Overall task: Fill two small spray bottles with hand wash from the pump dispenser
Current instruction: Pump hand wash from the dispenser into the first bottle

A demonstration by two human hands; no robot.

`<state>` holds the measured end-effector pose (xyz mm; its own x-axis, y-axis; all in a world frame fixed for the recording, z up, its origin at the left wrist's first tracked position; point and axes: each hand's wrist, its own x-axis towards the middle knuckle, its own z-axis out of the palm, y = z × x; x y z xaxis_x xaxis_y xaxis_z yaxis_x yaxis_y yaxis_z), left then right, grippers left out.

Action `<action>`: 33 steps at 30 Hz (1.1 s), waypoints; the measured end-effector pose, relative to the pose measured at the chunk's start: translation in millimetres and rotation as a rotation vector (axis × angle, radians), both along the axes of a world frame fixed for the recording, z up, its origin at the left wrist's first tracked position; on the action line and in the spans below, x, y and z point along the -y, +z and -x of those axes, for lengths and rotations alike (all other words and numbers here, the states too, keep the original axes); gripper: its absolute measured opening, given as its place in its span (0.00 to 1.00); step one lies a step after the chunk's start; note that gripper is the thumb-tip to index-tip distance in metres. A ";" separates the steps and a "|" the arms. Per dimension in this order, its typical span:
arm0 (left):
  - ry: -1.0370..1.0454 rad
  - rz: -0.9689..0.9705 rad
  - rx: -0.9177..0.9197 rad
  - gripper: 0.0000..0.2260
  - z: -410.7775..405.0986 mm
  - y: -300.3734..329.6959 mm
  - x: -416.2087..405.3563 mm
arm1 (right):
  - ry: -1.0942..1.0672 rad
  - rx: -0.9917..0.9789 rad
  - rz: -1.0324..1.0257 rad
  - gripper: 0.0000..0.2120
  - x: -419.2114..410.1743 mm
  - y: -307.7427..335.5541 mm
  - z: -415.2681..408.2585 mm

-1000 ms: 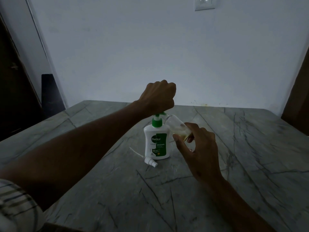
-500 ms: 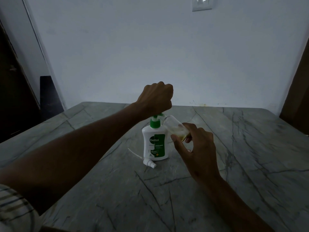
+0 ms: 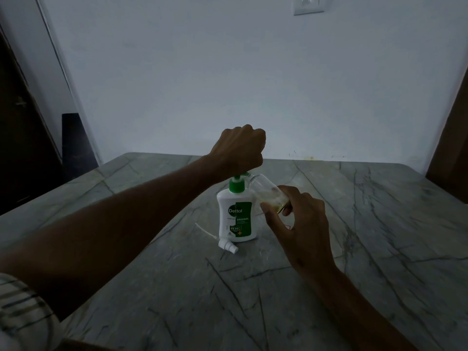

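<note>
L hand (image 3: 239, 148) fisted atop pump dispenser (image 3: 235, 214) head on table (image 3: 354, 249). R hand (image 3: 301, 229) grips tilted spray bottle (image 3: 268, 193) at nozzle (yellowish liquid inside). Spray cap (image 3: 228, 245) lies by dispenser base.

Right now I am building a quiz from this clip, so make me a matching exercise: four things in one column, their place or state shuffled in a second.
Things:
1. left hand
2. right hand
3. spray cap
4. pump dispenser

States:
A. lies on its side on the table
B. stands upright, white with a green label
C. fist pressing on the pump head
D. holds the small clear bottle tilted at the nozzle

Pairs: 1-C, 2-D, 3-A, 4-B
</note>
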<state>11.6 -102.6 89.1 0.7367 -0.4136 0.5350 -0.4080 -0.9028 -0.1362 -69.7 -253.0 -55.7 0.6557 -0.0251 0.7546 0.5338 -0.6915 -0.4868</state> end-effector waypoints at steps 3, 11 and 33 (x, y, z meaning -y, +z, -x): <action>0.010 -0.008 0.004 0.16 -0.7 -2.8 -1.4 | 0.006 -0.012 0.007 0.27 -1.0 -1.1 -0.5; -0.007 0.009 0.020 0.17 -1.6 4.4 -1.8 | 0.012 -0.029 0.009 0.26 0.2 0.4 -0.6; -0.005 -0.029 0.013 0.17 -1.1 -0.5 -1.0 | 0.007 -0.036 0.005 0.25 0.8 -2.4 -0.5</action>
<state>12.8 -101.6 88.6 0.7273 -0.4328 0.5326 -0.4108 -0.8962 -0.1674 -69.2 -253.8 -58.2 0.6823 -0.0169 0.7308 0.5209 -0.6901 -0.5023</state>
